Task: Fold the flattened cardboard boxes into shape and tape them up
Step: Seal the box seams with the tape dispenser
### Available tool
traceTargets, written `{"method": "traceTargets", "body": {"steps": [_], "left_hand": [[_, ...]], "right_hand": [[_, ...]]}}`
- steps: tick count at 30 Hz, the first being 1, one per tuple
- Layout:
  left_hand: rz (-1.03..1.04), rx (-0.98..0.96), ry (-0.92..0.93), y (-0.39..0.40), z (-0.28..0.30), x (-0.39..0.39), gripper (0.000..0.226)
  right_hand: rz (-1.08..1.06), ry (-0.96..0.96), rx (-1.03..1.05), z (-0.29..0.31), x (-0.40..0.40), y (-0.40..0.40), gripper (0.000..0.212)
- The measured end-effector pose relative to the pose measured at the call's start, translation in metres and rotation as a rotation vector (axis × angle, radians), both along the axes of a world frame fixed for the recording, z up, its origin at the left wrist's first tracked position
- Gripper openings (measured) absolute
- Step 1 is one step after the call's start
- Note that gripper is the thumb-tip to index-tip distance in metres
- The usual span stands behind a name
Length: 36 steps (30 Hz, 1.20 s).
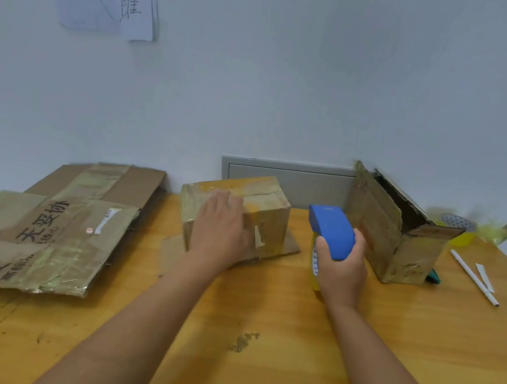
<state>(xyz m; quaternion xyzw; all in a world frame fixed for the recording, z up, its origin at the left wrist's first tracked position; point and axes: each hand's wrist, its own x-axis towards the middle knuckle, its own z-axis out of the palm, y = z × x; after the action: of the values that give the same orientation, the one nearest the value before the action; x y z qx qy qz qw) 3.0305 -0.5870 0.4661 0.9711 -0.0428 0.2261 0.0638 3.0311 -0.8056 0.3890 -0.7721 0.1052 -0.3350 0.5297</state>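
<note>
The flattened box [34,238] at the left of the frame carries large black handwritten Chinese characters: "天" and "妥协" can be read across its middle, with smaller characters beside them too blurred to read. More black writing runs along its lower left edge, not legible. A white label [107,216] on the same box has print too small to read. In the upper left of the frame, a paper [137,13] on the wall shows one handwritten character, unclear.

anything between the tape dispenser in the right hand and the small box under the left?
Nothing visible. The right hand holds the blue tape dispenser just right of the small box; only bare table between. Left hand rests on the box.
</note>
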Motion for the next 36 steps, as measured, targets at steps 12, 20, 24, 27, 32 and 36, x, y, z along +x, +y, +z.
{"method": "traceTargets", "body": {"steps": [12,20,24,27,32,36], "left_hand": [[0.099,-0.123,-0.119,-0.057,-0.022,0.045,0.08],[-0.013,-0.263,-0.14,-0.045,-0.011,0.044,0.036],[-0.203,-0.296,-0.067,-0.014,-0.006,0.033,0.024],[-0.323,-0.268,0.051,0.018,0.002,0.022,0.028],[-0.453,-0.368,0.284,0.05,0.019,0.005,0.028],[-0.55,-0.385,0.486,0.057,0.03,-0.002,0.036]], "right_hand": [[-0.005,0.038,-0.06,-0.001,0.003,-0.003,0.073],[0.016,0.061,-0.064,0.0,0.001,-0.007,0.073],[0.02,0.065,-0.069,0.001,0.001,-0.008,0.074],[0.018,0.068,-0.07,0.001,0.002,-0.009,0.073],[0.046,0.103,-0.054,0.007,0.004,-0.01,0.073],[0.092,0.145,-0.067,0.012,0.003,-0.012,0.076]]}}
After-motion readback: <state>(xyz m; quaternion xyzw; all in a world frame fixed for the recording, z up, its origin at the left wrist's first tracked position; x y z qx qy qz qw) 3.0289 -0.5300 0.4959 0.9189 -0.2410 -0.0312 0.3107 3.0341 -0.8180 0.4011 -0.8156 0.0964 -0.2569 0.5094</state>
